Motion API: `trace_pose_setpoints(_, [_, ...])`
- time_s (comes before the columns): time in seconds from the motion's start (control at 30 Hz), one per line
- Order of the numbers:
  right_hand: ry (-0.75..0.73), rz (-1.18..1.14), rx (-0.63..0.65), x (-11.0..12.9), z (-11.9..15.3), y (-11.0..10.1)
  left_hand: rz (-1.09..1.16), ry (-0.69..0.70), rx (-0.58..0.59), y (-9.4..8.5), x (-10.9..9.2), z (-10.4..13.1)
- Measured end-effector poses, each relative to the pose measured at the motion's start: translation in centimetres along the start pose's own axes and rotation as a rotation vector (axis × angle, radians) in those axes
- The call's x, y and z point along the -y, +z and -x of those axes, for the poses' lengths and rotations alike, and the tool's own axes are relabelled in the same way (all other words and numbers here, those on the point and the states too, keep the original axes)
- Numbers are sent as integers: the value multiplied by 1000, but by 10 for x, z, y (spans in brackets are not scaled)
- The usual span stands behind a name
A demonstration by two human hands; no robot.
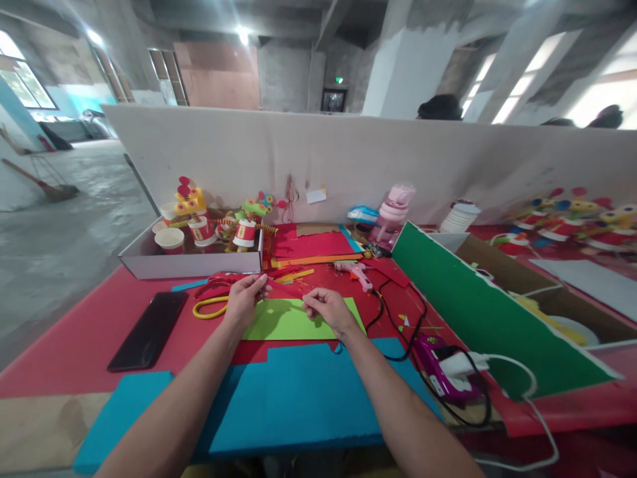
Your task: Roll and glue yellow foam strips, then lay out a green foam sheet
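Note:
A thin red paper strip (pixel 285 290) spans the gap between my two hands. My left hand (pixel 246 299) pinches its left end between thumb and fingers. At the other end, my right hand (pixel 328 309) has its fingertips closed on the strip. Beneath them lies a bright green sheet of paper (pixel 279 323), partly covered by the right hand. Beside my left hand are scissors with a yellow loop handle (pixel 209 313), their blades hidden. Beyond the right hand rests a pink hot glue gun (pixel 356 273) with a black cord.
Blue sheets (pixel 298 398) cover the front edge. A black phone (pixel 148 332) lies at left, below a white box (pixel 194 267) of paper-cup figures. A green-walled box (pixel 478 299) and a purple power strip (pixel 442 368) with cables stand right. A white partition (pixel 348 153) closes the back.

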State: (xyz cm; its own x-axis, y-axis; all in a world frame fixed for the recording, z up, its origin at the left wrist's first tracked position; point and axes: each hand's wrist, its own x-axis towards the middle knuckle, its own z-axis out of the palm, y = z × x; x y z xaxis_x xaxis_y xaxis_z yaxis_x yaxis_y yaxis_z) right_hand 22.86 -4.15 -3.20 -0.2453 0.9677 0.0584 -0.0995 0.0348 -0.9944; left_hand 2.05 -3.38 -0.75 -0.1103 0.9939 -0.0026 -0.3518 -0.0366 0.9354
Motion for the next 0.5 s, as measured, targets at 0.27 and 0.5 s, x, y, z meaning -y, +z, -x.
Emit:
trace_pose_setpoints(0.27, [95, 2, 156, 14, 8, -2, 21, -10, 50, -6, -4, -2])
trace_pose_setpoints(0.5, [41, 233, 257, 20, 13, 4, -115, -69, 271, 13, 11, 13])
